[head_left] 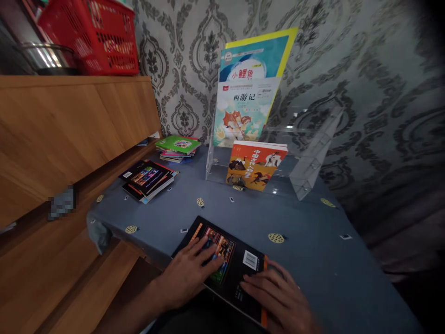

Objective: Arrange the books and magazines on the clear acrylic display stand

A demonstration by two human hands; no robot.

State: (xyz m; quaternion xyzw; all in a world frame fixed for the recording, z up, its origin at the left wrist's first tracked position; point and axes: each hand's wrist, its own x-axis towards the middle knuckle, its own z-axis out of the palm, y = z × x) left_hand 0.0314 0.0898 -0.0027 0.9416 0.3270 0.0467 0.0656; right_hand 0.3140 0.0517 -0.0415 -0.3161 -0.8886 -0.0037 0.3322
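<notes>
A black book (239,274) with an orange strip, a colourful picture panel and a white barcode label lies back cover up at the near edge of the table. My left hand (193,269) rests flat on its picture panel, fingers stretched out and spread. Around its right end, by the orange strip, my right hand (278,294) is closed, with fingertips on the cover near the barcode. The thumb of my right hand is hidden. Farther back, a clear acrylic book stand (309,153) holds an orange book (257,164), a white book (245,111) and a taller teal book (259,58).
At the left of the table (208,208) lie a small stack of black books (148,178) and a stack topped by a green book (181,144). A wooden cabinet (76,125) borders the left side, bearing a red basket (93,37) and a metal bowl (50,55). Patterned wall covering stands behind.
</notes>
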